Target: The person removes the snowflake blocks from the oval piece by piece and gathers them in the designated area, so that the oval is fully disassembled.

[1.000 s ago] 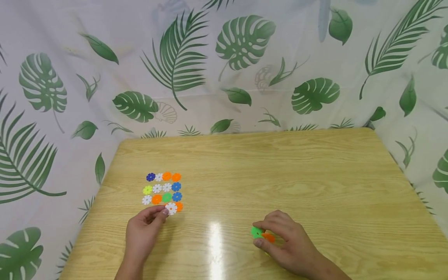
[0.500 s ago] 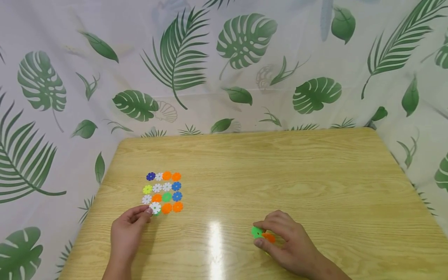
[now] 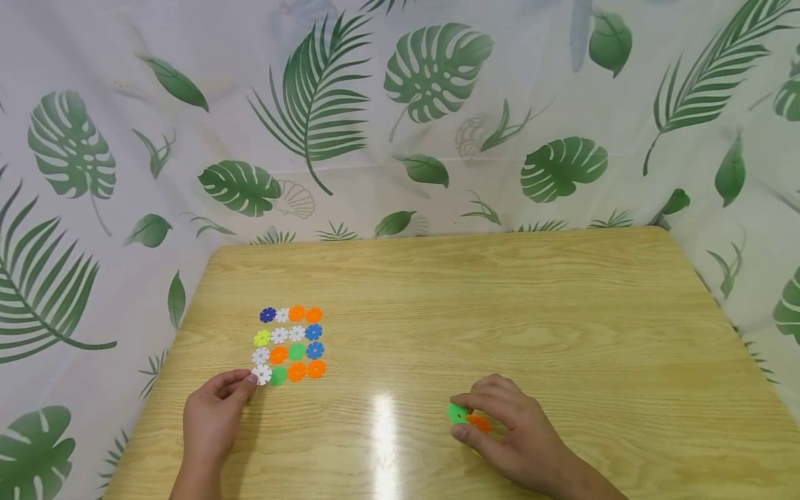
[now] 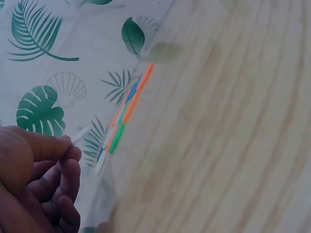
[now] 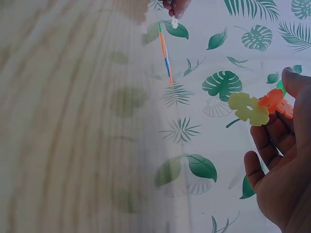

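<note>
Between thumb and fingers my left hand (image 3: 211, 420) pinches a white notched plastic disc (image 3: 262, 376), shaped like a snowflake. In the left wrist view this disc (image 4: 80, 136) is tilted and raised off the table. It appears over the near left corner of a grid of flat discs in several colours, beside a green disc (image 3: 278, 376) in the nearest row. My right hand (image 3: 515, 434) holds a small joined cluster over the table: a green disc (image 3: 457, 414), an orange disc (image 3: 480, 423) and, plain in the right wrist view, a yellow disc (image 5: 248, 108).
A wood-grain table (image 3: 500, 298) fills the lower view, with a glare streak between the hands. Leaf-printed white cloth (image 3: 350, 125) hangs behind and at both sides. The grid's far row holds a dark blue disc (image 3: 267, 315) and orange discs (image 3: 314, 315).
My left hand has moved left along the grid's nearest row with the white disc, uncovering an orange disc and then the green one. My right hand has stayed still with its cluster.
</note>
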`<state>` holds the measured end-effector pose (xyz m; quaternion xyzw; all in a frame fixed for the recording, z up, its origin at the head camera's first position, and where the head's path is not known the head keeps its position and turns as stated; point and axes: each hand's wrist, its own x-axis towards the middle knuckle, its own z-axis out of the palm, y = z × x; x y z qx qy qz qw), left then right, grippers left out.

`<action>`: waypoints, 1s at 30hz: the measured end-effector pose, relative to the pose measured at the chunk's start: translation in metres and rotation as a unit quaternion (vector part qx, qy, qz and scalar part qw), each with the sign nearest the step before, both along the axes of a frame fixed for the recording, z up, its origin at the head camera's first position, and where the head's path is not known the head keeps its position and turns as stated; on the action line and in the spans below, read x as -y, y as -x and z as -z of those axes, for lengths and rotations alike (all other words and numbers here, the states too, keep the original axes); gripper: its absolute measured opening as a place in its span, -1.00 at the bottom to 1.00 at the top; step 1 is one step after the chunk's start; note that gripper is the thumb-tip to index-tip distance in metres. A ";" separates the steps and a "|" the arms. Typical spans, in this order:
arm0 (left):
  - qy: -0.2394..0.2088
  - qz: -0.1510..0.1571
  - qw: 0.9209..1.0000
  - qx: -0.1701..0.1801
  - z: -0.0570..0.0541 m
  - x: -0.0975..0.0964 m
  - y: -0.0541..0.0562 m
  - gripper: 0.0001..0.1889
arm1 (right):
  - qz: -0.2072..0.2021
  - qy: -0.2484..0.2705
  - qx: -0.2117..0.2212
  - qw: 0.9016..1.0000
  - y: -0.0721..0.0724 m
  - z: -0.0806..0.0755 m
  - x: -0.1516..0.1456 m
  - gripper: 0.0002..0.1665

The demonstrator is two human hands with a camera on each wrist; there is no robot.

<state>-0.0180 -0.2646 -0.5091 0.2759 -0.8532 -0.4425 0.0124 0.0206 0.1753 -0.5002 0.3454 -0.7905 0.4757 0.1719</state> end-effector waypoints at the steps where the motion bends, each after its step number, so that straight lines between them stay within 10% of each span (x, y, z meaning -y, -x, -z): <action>1: 0.005 0.003 1.000 0.005 0.001 0.001 0.000 -0.67 | 0.000 0.001 0.001 1.000 0.000 0.000 0.000 -0.50; 30: 0.110 0.061 0.992 0.033 0.012 0.019 0.009 -0.61 | -0.001 0.010 -0.022 1.000 0.002 0.002 0.001 -0.60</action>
